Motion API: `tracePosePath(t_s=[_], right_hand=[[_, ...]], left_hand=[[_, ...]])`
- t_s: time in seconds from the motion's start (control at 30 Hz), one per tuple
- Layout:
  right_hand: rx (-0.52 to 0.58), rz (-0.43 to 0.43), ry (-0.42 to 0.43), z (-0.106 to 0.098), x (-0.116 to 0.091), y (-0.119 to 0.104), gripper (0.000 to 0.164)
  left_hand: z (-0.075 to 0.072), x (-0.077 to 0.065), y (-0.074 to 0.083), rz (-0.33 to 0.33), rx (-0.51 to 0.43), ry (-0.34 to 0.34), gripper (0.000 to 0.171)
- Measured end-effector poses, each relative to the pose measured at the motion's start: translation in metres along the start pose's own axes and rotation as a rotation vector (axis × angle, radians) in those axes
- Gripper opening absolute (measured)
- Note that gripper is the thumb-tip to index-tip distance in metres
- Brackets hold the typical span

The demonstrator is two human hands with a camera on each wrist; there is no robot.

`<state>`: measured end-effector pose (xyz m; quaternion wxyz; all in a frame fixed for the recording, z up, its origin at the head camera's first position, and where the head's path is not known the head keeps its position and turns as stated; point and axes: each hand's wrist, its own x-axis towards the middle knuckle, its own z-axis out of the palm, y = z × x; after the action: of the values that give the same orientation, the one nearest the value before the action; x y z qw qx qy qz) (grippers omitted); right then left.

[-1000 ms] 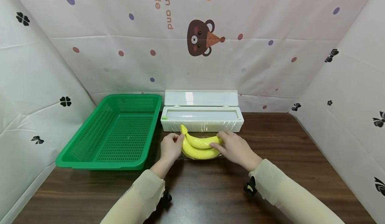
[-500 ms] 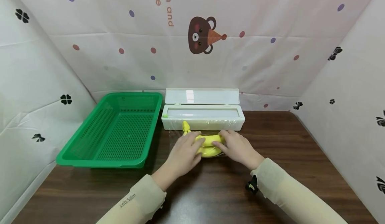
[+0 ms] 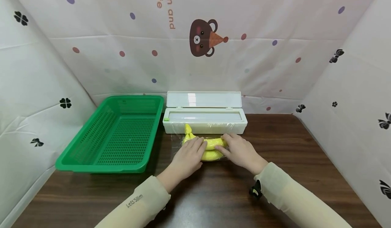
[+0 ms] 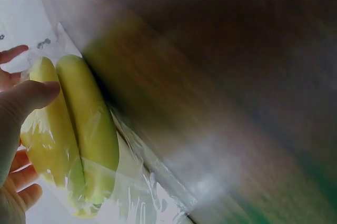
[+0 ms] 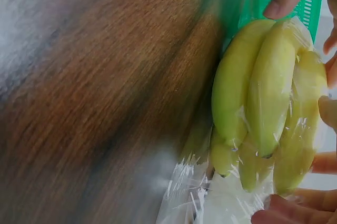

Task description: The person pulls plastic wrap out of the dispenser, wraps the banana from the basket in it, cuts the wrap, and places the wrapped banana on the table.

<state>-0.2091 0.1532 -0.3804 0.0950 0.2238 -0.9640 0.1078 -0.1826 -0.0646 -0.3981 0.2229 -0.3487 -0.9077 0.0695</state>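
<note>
A bunch of yellow bananas point(image 3: 211, 156) lies in front of the white cling film dispenser point(image 3: 205, 127), its stem pointing up against the dispenser's front. Clear cling film point(image 3: 176, 142) covers the fruit and spreads out at its left. My left hand point(image 3: 187, 158) lies across the left part of the bunch with fingers fairly straight. In the left wrist view a thumb point(image 4: 37, 93) rests on the wrapped bananas point(image 4: 95, 129). With thumb and fingers my right hand point(image 3: 242, 151) holds the right end of the bunch. Wrinkled film point(image 5: 197, 197) shows below the bananas in the right wrist view.
A green plastic basket point(image 3: 146, 153) with a slotted bottom stands on the left of the dark wood table point(image 3: 293, 160). The dispenser's lid point(image 3: 210, 99) is up, near the patterned cloth backdrop point(image 3: 137, 68). More cloth hangs at both sides.
My left hand has moved from the film beside the stem rightward onto the bananas, and its fingers have straightened over them. My right hand keeps its hold on the right end.
</note>
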Motion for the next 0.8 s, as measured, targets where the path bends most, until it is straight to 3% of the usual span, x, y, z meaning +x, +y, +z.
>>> tracePosePath(t_s=[0.23,0.37,0.5,0.67,0.8], right_hand=[[-0.138,-0.116,0.116,0.002,-0.006,0.001,0.075],[-0.150,-0.177,0.170,0.007,-0.008,-0.001,0.090],[-0.169,-0.244,0.224,0.010,-0.011,-0.006,0.090],[-0.215,-0.360,0.183,0.013,-0.010,-0.012,0.086],[-0.234,-0.365,0.131,0.017,-0.005,-0.014,0.089]], left_hand=[[0.006,0.002,-0.005,0.024,0.030,0.124,0.057],[0.007,0.003,-0.005,0.010,0.016,0.121,0.055],[0.006,0.003,-0.006,-0.005,0.022,0.088,0.055],[0.005,0.002,-0.008,-0.025,0.025,0.061,0.058],[0.007,0.004,-0.008,-0.026,-0.013,0.054,0.062]])
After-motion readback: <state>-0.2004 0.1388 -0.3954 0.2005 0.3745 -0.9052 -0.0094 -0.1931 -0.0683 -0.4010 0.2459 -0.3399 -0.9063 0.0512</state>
